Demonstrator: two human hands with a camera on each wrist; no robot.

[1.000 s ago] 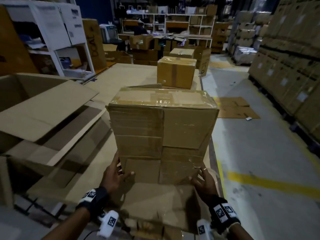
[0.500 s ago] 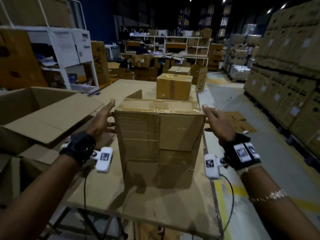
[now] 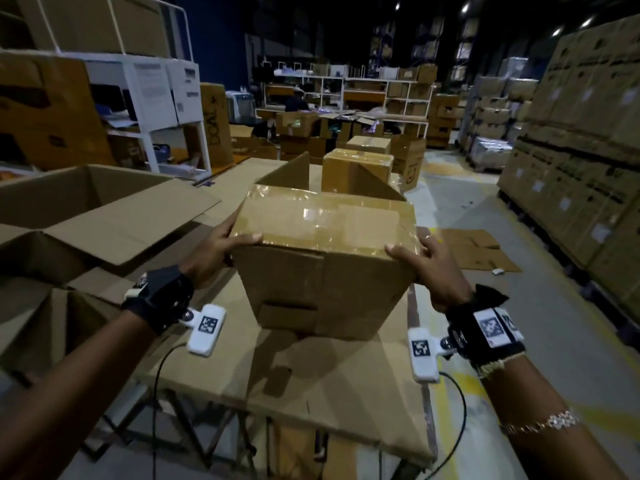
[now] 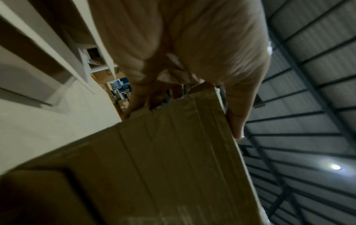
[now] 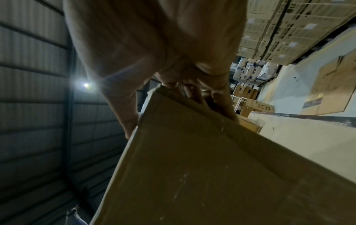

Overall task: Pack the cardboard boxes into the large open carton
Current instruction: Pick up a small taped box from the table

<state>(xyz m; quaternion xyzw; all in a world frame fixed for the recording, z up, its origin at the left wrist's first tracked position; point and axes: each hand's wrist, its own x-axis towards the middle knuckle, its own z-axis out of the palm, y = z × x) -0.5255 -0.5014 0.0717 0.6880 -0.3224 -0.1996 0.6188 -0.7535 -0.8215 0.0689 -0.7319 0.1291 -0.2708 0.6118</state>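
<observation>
A taped brown cardboard box (image 3: pixel 322 265) is lifted and tilted toward me above the cardboard-covered table (image 3: pixel 311 393). My left hand (image 3: pixel 221 252) grips its upper left edge, thumb on the top face, fingers down the side. My right hand (image 3: pixel 429 268) grips the upper right edge the same way. The left wrist view shows the left hand (image 4: pixel 173 97) clamped over the box (image 4: pixel 154 167) corner. The right wrist view shows the right hand (image 5: pixel 173 99) over the box (image 5: pixel 212 167) edge. The large open carton (image 3: pixel 86 209) stands at my left, flaps spread. Another sealed box (image 3: pixel 356 169) sits farther back on the table.
An upright cardboard flap (image 3: pixel 287 174) rises behind the held box. White shelving (image 3: pixel 156 109) stands at the left rear. Stacked cartons (image 3: pixel 571 150) line the right wall across a grey aisle (image 3: pixel 519 341) with flattened cardboard (image 3: pixel 474 247) on the floor.
My hands rose from the box's bottom to its sides, then closed on its top edges. The box has come up off the table and tilted toward me.
</observation>
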